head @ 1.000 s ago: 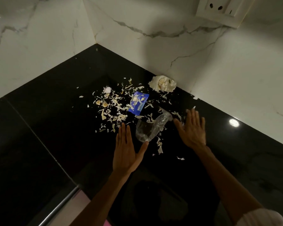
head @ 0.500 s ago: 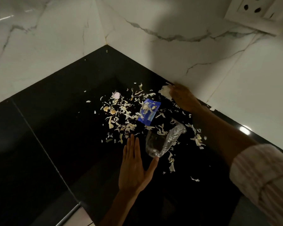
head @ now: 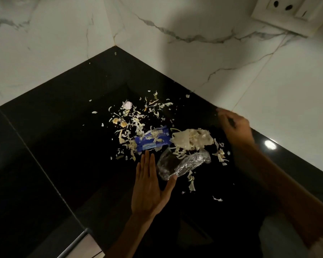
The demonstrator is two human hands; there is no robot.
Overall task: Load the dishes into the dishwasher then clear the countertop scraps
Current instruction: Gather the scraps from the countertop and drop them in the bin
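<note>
Head view, one frame. Surface: black polished countertop [head: 54,138] set into a corner of white marble-veined wall tile [head: 194,62]; white socket plate [head: 291,10] on the wall at upper right; a bright round light reflection [head: 270,145] on the counter's right edge. Scraps: a scatter of pale peel scraps [head: 138,123] spread over the middle of the counter, with stray flakes toward the corner and the near right. Among them, a blue wrapper [head: 153,141] lying flat, partly dusted with flakes; a crumpled white wad of paper or skins [head: 192,139] just right of the wrapper, which of the two cannot be told; a crumpled clear plastic bag [head: 183,163] directly in front of the wad. Left hand [head: 149,189]: flat, palm down on the counter, fingers straight and together, thumb spread to the right with its tip touching the near end of the plastic bag; fingertips just short of the blue wrapper; holding nothing. Right hand [head: 235,127]: at the counter's back edge by the wall, right of the white wad, blurred; fingers appear bent, but whether they hold anything cannot be told. A light sleeve [head: 321,246] at the lower right corner.
</note>
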